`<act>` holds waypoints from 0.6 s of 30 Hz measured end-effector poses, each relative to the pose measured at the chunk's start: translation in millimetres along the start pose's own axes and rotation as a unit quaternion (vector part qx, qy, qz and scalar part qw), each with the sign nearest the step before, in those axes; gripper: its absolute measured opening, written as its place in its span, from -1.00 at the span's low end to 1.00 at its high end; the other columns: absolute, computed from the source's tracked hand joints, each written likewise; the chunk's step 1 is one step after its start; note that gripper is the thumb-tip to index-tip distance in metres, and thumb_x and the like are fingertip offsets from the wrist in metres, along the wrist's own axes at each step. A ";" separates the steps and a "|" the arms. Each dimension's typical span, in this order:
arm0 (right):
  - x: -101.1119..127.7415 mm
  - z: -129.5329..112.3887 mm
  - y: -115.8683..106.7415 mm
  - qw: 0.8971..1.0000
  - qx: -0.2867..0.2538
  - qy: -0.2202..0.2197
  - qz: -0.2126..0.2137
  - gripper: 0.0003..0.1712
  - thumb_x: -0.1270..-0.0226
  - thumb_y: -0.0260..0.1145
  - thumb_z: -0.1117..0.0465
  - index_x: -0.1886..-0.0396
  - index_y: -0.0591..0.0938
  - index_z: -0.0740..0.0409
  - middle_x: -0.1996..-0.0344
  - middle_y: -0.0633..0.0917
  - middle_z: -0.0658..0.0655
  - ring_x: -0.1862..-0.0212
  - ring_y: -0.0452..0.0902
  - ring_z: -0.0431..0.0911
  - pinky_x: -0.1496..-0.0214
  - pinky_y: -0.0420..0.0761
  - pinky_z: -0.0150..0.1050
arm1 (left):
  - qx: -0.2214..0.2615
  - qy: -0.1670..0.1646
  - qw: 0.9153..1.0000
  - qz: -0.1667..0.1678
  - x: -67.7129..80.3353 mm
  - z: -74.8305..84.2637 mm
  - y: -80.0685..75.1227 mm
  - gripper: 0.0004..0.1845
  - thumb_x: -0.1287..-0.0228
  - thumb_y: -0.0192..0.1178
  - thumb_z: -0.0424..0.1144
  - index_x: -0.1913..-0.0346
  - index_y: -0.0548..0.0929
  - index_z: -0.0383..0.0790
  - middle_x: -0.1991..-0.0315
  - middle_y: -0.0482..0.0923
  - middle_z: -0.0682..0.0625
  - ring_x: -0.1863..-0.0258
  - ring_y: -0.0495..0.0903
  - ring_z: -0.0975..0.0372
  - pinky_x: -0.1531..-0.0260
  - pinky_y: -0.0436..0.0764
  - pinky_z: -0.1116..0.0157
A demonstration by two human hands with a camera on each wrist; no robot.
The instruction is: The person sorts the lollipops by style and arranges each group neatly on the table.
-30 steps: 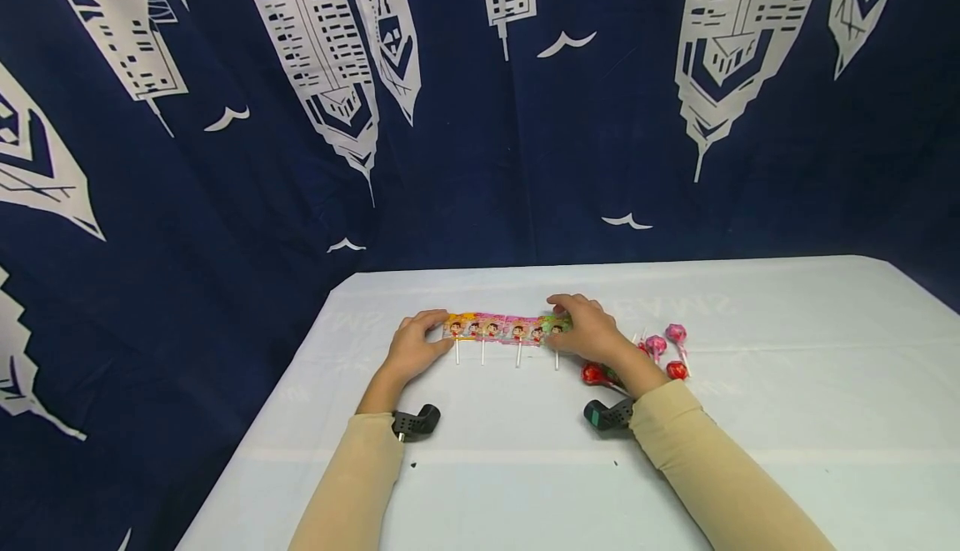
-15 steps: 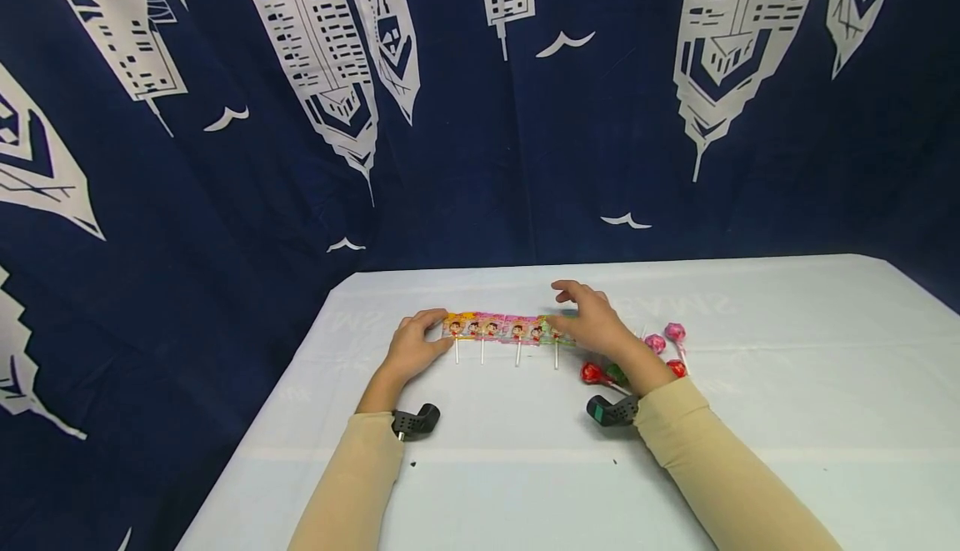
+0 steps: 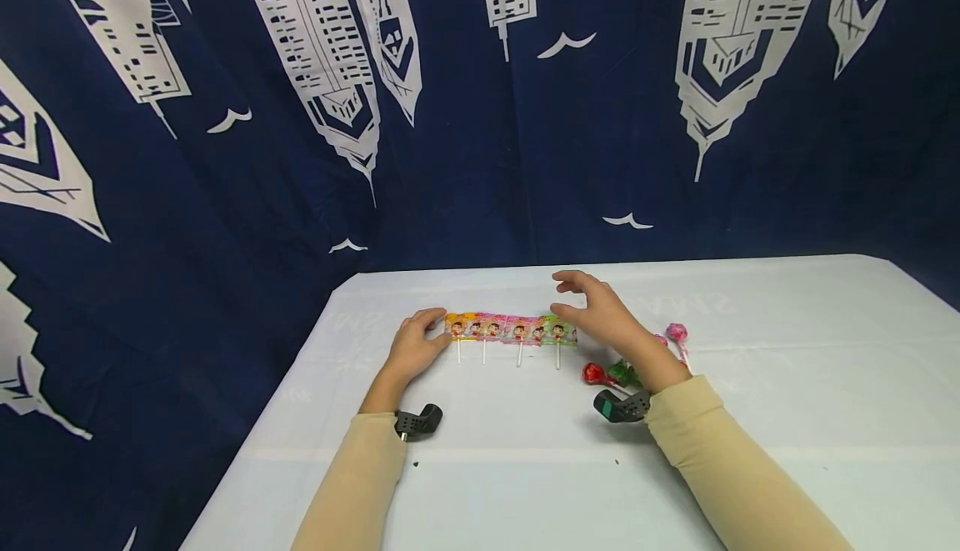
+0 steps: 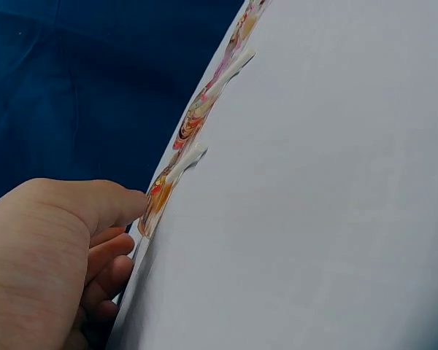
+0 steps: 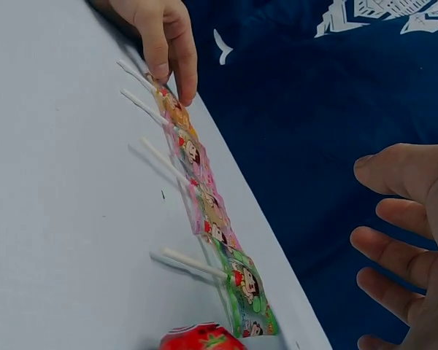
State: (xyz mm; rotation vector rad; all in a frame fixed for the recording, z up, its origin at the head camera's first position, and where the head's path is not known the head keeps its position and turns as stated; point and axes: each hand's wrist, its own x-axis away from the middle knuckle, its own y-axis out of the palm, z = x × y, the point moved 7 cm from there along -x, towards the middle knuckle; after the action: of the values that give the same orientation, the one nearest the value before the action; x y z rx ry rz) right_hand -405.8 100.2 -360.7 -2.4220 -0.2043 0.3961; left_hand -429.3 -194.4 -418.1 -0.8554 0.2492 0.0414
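- Currently: strip of wrapped lollipops lies flat on the white surface, running left to right, white sticks pointing toward the person.
- Left hand rests on the surface at the strip's left end; fingertips touch the end wrapper. Left wrist view shows the thumb against the wrapper edge, fingers curled under. Looks like a light pinch on the end.
- Right hand is raised above the surface just past the strip's right end, fingers spread and relaxed, holding nothing. Right wrist view confirms a gap between the fingers and the strip.
- Loose round lollipops sit to the right of the strip, near the right wrist: a red one, a green one, a pink one. Others partly hidden behind the forearm.
- Both arms in beige sleeves, each with a dark wrist camera mount.
- Backdrop: navy cloth with white building print.
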 end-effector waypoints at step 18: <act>39.6 1.3 -28.3 1.000 0.016 -0.022 0.002 -0.48 -0.32 0.27 0.11 -0.27 0.44 -0.03 -0.20 0.54 0.11 -0.28 0.40 0.08 -0.35 0.25 0.19 | 0.080 -0.067 0.991 0.087 2.8 4.1 -16.3 -0.60 -0.29 0.11 -0.30 -0.19 0.52 -0.24 -0.15 0.58 -0.12 -0.07 0.62 0.05 -0.08 0.56 0.12</act>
State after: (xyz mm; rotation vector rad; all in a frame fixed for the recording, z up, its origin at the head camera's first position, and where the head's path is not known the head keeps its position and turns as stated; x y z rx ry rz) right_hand -370.3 132.4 -352.6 -2.3840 -0.2122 0.4515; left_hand -423.5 -202.1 -404.1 -0.6662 0.1988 0.2384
